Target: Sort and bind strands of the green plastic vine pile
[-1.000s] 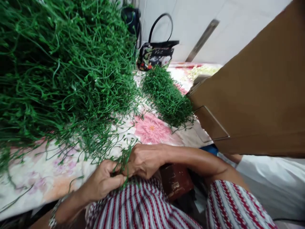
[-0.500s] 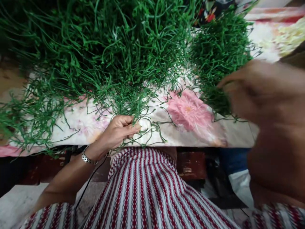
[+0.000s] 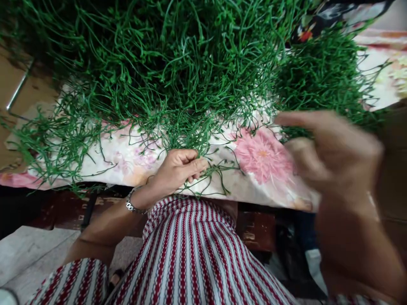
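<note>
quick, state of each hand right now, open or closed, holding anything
Left hand: closed, pinching thin green stems.
Right hand: raised, blurred by motion; cannot tell whether it is open or holds anything.

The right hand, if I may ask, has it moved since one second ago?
Yes, rightward: the right hand was below the printed pink flower and now appears at its right.

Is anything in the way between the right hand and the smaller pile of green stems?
Nothing visible: the blurred right hand overlaps the near edge of the smaller pile in view. The black floral bag is behind the pile, not between them.
</note>
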A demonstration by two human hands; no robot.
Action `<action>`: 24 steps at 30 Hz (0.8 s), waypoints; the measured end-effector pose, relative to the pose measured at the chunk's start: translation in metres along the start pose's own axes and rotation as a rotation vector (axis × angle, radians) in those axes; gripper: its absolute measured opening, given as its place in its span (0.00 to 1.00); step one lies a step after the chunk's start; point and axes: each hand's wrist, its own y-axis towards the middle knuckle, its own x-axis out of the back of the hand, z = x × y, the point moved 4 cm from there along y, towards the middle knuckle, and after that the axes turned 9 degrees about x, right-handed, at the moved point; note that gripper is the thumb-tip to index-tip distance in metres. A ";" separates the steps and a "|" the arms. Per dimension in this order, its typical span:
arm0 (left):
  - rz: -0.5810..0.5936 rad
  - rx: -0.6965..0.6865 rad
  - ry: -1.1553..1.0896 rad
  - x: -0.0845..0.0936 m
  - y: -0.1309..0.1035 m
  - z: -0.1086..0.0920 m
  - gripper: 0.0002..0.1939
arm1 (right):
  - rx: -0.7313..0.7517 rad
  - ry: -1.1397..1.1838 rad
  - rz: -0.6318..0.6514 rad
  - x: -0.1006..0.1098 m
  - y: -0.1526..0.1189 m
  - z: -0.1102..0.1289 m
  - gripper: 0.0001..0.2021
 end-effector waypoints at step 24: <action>-0.184 -0.200 0.106 -0.006 -0.002 0.007 0.10 | -0.586 1.146 0.020 -0.131 -0.045 0.033 0.09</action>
